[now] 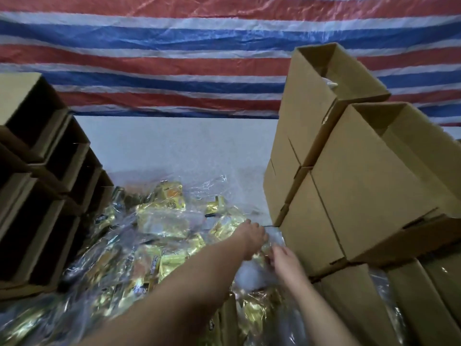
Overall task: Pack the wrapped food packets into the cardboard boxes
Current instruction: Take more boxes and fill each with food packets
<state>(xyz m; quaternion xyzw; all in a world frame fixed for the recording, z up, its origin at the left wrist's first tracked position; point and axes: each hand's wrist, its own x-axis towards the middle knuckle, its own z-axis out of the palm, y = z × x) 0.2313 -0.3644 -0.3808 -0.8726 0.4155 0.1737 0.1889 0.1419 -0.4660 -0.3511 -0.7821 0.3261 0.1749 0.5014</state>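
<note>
A heap of gold foil food packets (159, 221) in clear plastic wrap covers the surface in front of me. My left hand (252, 239) reaches across the heap, fingers curled down into the packets near the foot of the right box stack. Just to its right, my right hand (284, 260) touches the same spot of crinkled plastic, its fingertips hidden among the wrap. What either hand holds is blurred. Open cardboard boxes (349, 186) are stacked at the right, their open tops facing up and right.
A stack of empty cardboard boxes (42, 186) lies on its side at the left, openings toward the middle. More boxes (409, 308) stand at the lower right. A red, white and blue striped tarp (174, 58) hangs behind a pale surface (174, 146).
</note>
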